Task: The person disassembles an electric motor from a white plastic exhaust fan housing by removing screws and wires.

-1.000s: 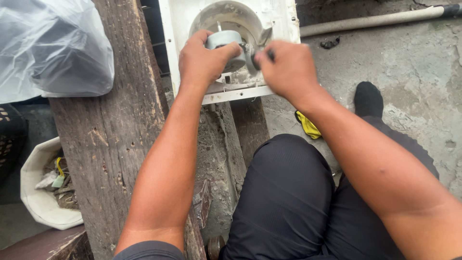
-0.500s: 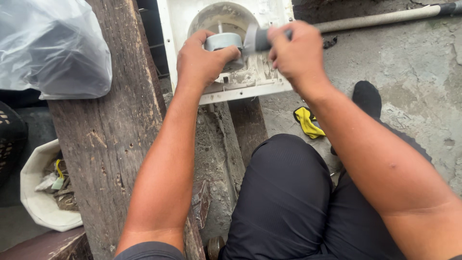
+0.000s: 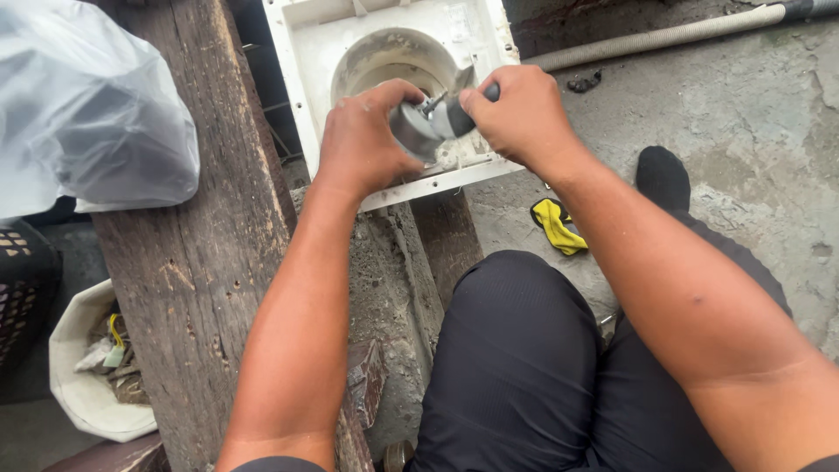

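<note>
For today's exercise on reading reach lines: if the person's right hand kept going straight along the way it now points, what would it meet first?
The right hand points left, holding a dark-handled tool. Straight on, it would first meet the round grey metal motor gripped by the left hand, inside the dirty white plastic housing. Depth is unclear.

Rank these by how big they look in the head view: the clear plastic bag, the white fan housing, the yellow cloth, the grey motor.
1. White fan housing and clear plastic bag: look alike, and the frame cuts both off, so unranked.
2. Grey motor, partly hidden by the left hand.
3. Yellow cloth, similar in size, possibly smaller.
</note>
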